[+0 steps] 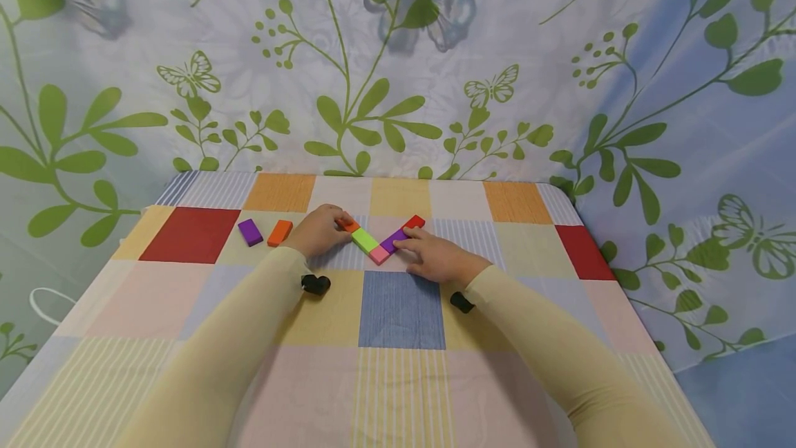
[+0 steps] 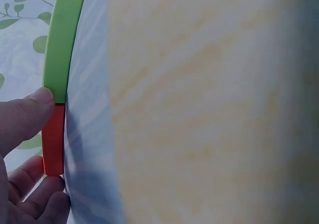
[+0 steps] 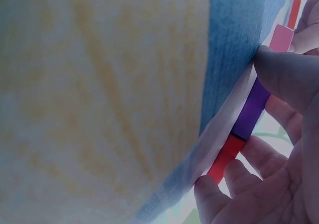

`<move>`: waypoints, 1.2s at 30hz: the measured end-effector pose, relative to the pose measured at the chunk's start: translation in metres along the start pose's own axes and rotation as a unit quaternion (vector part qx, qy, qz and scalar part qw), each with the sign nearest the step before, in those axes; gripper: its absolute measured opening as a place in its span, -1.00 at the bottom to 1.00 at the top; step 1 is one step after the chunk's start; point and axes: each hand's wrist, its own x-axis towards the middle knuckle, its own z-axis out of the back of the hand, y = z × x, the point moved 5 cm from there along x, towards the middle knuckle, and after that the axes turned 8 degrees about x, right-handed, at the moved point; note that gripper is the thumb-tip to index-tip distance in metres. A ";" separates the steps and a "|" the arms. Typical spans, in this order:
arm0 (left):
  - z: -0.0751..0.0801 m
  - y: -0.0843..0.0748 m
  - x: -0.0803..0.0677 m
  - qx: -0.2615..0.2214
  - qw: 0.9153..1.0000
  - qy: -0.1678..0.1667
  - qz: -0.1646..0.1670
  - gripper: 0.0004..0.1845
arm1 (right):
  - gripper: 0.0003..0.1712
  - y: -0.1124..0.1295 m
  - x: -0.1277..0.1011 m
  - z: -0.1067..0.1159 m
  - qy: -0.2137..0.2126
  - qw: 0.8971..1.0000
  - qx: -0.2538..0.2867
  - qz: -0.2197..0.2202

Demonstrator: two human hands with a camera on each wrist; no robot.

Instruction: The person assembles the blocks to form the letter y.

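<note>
On the patchwork tablecloth [image 1: 401,310], five coloured blocks already lie flat in a V: a pink block [image 1: 378,255] at the near point, a green block [image 1: 364,240] and an orange-red block [image 1: 348,225] running up the left arm, a purple block [image 1: 394,240] and a red block [image 1: 414,222] up the right. The right hand [image 1: 438,258] rests its nearly straight fingers along the purple and red blocks; the left hand [image 1: 320,230] has loosely bent fingertips against the orange-red one, gripping nothing. Farther left, a loose orange block [image 1: 280,232] and a loose purple block [image 1: 250,231] lie unplaced, so the figure looks partly done.
</note>
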 end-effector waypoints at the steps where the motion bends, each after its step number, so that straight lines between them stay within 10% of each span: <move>1: 0.000 0.000 -0.001 0.001 1.000 -0.001 0.000 -0.65 | -0.23 0.000 0.000 0.000 -0.001 1.000 0.000 0.002; 13: 0.024 0.007 -0.028 0.092 0.994 -0.027 -0.045 -0.58 | -0.23 0.003 -0.002 0.001 0.000 1.000 -0.007 0.015; 24: 0.049 0.064 -0.057 0.082 0.996 -0.010 0.016 -0.51 | -0.23 0.002 -0.001 0.001 0.006 1.000 0.001 0.007; 36: 0.055 0.090 -0.071 0.061 0.995 0.054 0.065 -0.37 | -0.23 0.001 -0.001 0.000 0.003 1.000 0.003 0.009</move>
